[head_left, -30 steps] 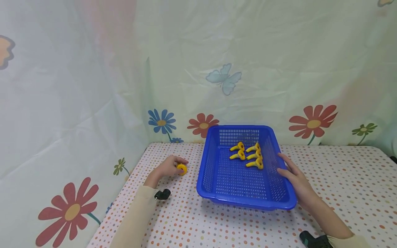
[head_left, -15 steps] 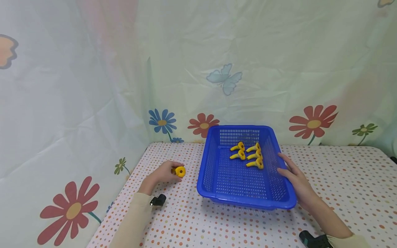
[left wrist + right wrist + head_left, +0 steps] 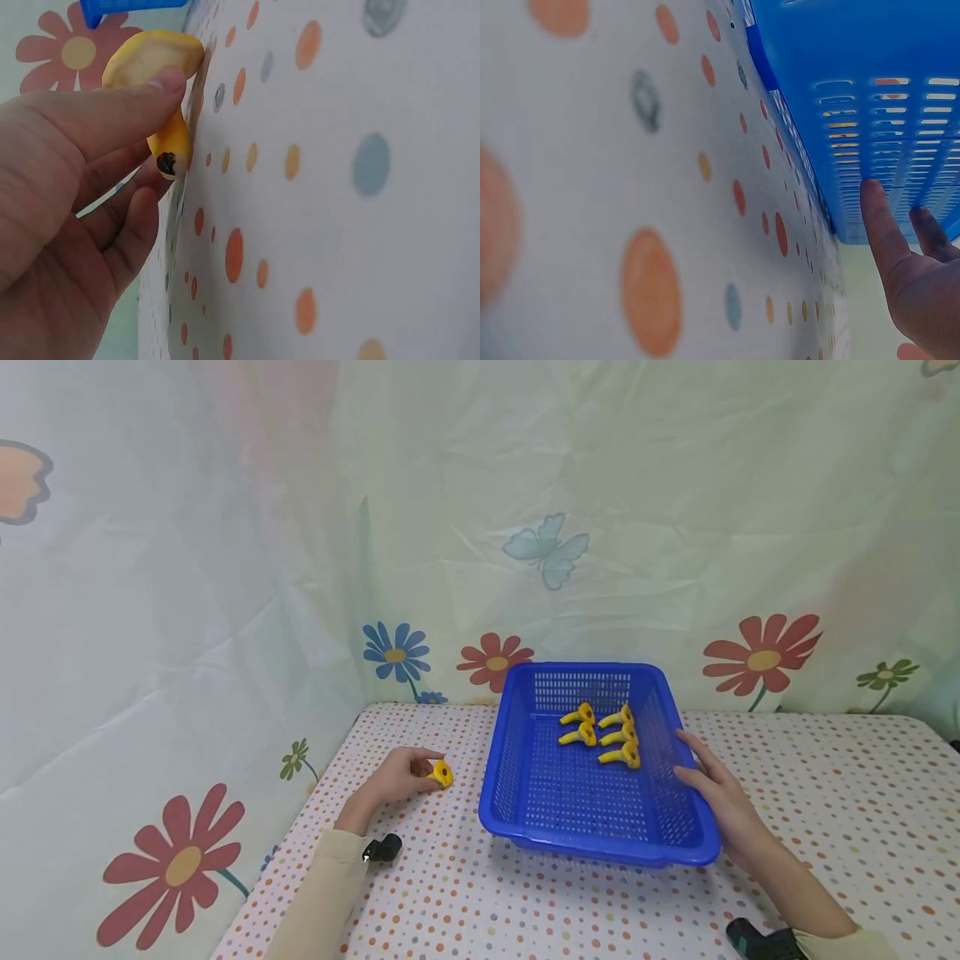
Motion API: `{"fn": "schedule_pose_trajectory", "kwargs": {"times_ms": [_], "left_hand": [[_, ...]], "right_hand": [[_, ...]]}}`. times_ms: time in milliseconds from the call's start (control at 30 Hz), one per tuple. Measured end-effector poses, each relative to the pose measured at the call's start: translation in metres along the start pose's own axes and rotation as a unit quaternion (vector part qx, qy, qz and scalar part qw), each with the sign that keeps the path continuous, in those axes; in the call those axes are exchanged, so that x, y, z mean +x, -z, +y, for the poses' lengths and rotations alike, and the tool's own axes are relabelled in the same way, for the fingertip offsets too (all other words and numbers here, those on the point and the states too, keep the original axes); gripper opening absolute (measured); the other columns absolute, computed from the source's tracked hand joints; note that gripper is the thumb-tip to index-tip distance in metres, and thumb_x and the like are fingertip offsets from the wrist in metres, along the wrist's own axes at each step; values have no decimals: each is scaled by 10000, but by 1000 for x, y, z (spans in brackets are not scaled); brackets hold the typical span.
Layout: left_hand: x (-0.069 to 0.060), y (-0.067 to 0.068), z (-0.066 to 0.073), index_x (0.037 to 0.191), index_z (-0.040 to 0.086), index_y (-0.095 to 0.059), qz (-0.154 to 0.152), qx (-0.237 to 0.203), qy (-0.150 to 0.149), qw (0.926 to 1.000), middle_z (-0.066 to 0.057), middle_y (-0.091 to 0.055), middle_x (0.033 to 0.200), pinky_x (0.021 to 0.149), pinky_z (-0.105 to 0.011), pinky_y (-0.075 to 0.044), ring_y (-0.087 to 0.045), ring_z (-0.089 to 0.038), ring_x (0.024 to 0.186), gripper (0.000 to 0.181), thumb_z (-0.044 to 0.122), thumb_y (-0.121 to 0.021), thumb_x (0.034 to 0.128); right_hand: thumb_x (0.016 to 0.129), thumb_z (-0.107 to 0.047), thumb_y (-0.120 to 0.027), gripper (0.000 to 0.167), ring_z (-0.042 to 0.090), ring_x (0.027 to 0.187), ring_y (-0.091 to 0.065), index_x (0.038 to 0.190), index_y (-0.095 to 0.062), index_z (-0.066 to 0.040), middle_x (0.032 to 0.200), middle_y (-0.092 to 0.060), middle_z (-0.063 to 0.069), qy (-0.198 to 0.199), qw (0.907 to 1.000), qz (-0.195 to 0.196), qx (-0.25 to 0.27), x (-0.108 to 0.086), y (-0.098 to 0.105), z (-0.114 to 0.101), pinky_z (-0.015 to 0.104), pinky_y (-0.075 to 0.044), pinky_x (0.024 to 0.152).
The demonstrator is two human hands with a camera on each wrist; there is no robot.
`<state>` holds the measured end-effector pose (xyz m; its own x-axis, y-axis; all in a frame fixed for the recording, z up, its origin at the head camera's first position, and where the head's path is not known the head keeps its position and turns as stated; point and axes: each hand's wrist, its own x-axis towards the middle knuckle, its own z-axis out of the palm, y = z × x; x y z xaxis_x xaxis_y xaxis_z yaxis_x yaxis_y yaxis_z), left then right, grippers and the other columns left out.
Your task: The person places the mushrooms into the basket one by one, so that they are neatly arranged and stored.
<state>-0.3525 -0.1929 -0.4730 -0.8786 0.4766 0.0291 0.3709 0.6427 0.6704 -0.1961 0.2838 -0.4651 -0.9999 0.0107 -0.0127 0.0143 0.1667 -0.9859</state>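
Observation:
On the left, my left hand (image 3: 401,774) pinches a yellow mushroom-shaped piece (image 3: 441,773) between thumb and fingers, low over the dotted tabletop. In the left wrist view the piece (image 3: 154,56) shows a pale, wide cap and a short stem with a dark tip. My right hand (image 3: 723,806) holds the right rim of a blue plastic basket (image 3: 600,852); the right wrist view has two fingers (image 3: 881,221) against its slotted outer wall. Inside the basket, several similar yellow pieces (image 3: 620,755) lie in two columns toward the back and right.
A white dotted cloth covers the table (image 3: 442,893). Behind the basket hangs a pale sheet (image 3: 637,568) with printed flowers and a butterfly; another sheet (image 3: 187,652) closes off the left side. Black wrist cameras sit on both sleeves.
My left hand first drew back slightly left, with the yellow piece turning in its fingers; the piece now sits angled at the fingertips. The right hand and basket stay in place.

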Motion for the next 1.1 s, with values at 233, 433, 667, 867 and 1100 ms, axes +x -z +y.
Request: {"fn": "schedule_pose_trajectory", "kwargs": {"times_ms": [233,433,667,867,1100], "left_hand": [[0,-1,3,1284,122,-749,161,-119,249,9995,-4,-690,1035,844,-341,-557,-631,-164,926,436,93,-868,865],[2,3,14,1269,120,-752,303,-84,37,9995,-1,-697,1009,828,-337,-572,-648,-161,906,390,60,-831,892],[5,5,27,1277,91,-746,298,-114,-278,9991,-23,-712,989,799,-321,-580,-659,-159,868,396,52,-830,892],[9,7,41,1269,89,-750,368,-167,-424,9983,-25,-712,976,801,-332,-584,-658,-175,873,399,61,-842,882],[13,13,58,1278,98,-751,437,-140,-520,9976,-24,-704,958,788,-313,-583,-652,-180,860,404,58,-840,887]], "right_hand": [[1135,-349,-437,715,634,1470,-220,1695,5,-306,1715,27,286,25,10000,-7,15,0,-1,0,686,-418,1082],[1136,-338,-434,715,637,1473,-210,1695,9,-301,1715,32,285,52,10000,-39,53,0,0,0,726,-369,1097],[1133,-336,-441,725,643,1491,-136,1694,18,-303,1720,80,260,42,9998,-29,197,-1,0,0,792,-259,1103],[1135,-341,-434,720,644,1483,-170,1694,18,-301,1719,62,267,38,9999,-35,125,0,0,0,777,-293,1101],[1136,-337,-431,714,640,1475,-200,1695,11,-301,1719,39,273,73,9999,-46,75,0,0,0,755,-333,1100]]}}
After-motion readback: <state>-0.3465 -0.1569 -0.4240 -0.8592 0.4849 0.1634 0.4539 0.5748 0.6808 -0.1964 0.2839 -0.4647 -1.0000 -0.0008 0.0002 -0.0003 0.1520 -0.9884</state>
